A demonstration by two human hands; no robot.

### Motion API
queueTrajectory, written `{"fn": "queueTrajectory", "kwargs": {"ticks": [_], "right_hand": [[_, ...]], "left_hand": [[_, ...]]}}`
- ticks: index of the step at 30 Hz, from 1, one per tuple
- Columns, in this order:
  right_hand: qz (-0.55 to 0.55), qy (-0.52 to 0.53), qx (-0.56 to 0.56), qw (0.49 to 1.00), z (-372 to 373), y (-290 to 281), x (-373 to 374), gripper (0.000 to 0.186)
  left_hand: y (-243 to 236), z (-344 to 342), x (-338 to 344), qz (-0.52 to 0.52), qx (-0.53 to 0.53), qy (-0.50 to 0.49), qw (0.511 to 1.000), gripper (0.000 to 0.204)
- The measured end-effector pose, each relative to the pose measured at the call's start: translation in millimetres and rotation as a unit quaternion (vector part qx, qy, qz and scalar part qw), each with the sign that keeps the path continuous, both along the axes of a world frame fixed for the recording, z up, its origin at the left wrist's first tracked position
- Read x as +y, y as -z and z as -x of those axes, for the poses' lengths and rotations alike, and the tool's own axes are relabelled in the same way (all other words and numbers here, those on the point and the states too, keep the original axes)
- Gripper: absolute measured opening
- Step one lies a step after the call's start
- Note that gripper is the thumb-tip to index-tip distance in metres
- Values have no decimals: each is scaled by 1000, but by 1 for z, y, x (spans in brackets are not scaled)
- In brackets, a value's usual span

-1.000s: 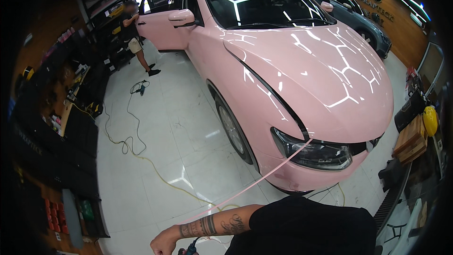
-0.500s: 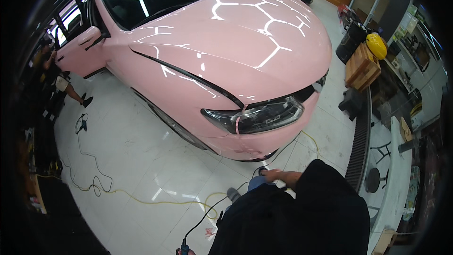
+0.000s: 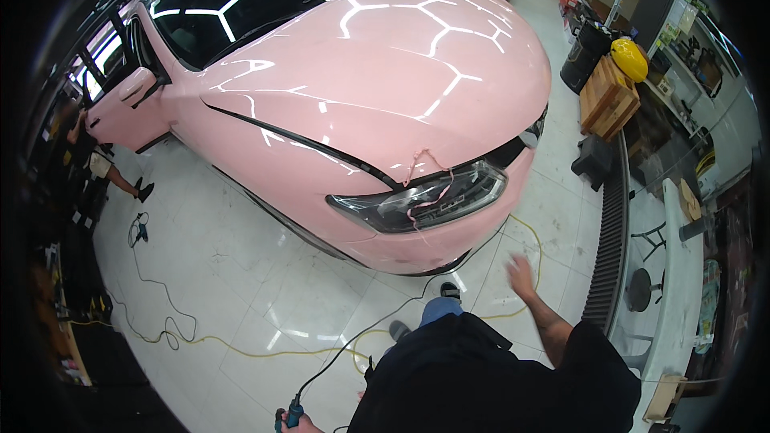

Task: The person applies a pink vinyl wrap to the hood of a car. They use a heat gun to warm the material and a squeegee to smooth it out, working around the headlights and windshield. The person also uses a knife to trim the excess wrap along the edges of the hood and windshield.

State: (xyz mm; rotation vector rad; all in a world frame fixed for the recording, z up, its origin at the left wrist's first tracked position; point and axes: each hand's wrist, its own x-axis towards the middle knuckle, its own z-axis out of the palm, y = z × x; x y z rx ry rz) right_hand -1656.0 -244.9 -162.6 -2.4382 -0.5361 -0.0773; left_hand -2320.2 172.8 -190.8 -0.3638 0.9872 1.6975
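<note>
Strip [image 3: 429,184]: thin, pink, tangled over headlight [image 3: 425,204] | right hand [image 3: 521,277] open, empty | left hand [image 3: 295,423] grips blue tool [image 3: 293,414]

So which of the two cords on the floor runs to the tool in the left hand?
The black cord: it leads from under the pink car to the blue tool at the left hand. The yellow cord lies along the floor.

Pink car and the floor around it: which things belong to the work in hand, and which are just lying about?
In hand:
- pink car
- loose pink strip draped over the headlight
- blue tool in the left hand, with its black cord
- right hand, raised and empty

Lying about:
- yellow cable
- wooden crate
- yellow helmet
- black bin
</note>
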Motion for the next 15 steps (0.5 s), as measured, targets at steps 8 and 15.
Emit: {"fn": "queueTrajectory", "kwargs": {"ticks": [8,15], "right_hand": [[-364,-23,302,881,-20,-191,336,37],[-411,-68,232,879,-20,-146,363,27]], "left_hand": [[-10,-21,3,-77,8,41,996,18],[-1,10,-41,-10,-45,-57,997,21]]}}
